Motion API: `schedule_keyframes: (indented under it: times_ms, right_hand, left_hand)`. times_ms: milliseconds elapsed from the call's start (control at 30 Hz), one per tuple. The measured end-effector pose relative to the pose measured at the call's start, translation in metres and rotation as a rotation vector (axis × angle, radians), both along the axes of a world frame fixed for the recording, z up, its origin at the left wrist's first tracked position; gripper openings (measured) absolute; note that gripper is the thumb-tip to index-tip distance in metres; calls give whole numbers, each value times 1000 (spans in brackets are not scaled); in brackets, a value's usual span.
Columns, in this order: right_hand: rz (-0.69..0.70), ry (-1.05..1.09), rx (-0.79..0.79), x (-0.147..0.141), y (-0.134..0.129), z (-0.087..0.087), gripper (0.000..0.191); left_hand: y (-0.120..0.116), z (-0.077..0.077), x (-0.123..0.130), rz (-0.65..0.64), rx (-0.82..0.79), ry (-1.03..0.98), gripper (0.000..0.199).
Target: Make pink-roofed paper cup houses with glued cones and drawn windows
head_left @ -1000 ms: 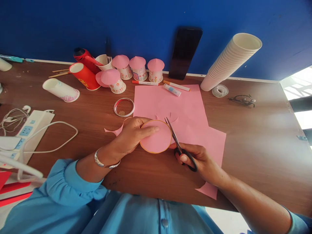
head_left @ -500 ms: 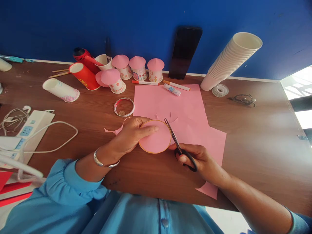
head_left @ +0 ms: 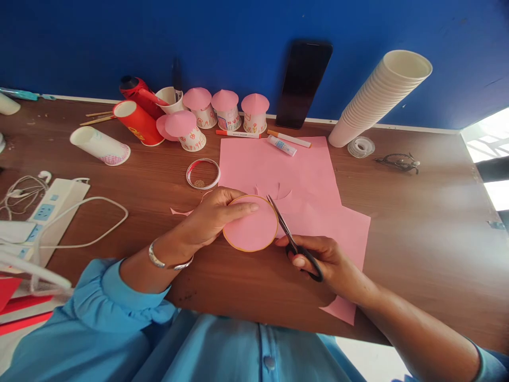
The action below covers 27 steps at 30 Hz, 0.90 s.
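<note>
A round pink paper disc (head_left: 254,231) with a yellow-brown outline is pinched in my left hand (head_left: 220,215), thumb on top. My right hand (head_left: 324,257) grips black-handled scissors (head_left: 292,244), their blades pointing up and left along the disc's right edge. The blades look nearly closed; whether they touch the paper I cannot tell. Beyond both hands, large pink paper (head_left: 278,162) lies on the table. Curved pink offcuts (head_left: 284,192) rest on it, and another pink scrap (head_left: 340,309) lies below my right hand.
Several decorated paper cups with pink cone roofs (head_left: 255,103) line the blue wall, beside a leaning phone (head_left: 304,85). A tall paper cup stack (head_left: 377,101) tilts at right. A tape roll (head_left: 203,174) lies left of the paper. The power strip (head_left: 51,212) and cables are far left.
My left hand has shifted slightly left with the paper disc, widening the gap to the scissors a little. My right hand is nearly still, holding the scissors.
</note>
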State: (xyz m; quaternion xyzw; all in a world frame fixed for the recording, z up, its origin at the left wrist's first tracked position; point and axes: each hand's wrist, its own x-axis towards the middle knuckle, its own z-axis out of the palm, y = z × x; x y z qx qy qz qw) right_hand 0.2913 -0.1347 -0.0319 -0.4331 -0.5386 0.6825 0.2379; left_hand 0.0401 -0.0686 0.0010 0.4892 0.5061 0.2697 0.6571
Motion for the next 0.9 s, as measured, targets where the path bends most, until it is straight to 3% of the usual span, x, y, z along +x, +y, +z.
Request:
schedule_keyframes:
  times_ms: [667,900]
  right_hand:
    - [25,-8,-40,-1,1,3,53]
    - [32,15,-54,0,0,1,51]
  left_hand:
    - [7,0,-14,-175,-38,34,39]
    - [7,4,-12,-175,-24,29,36]
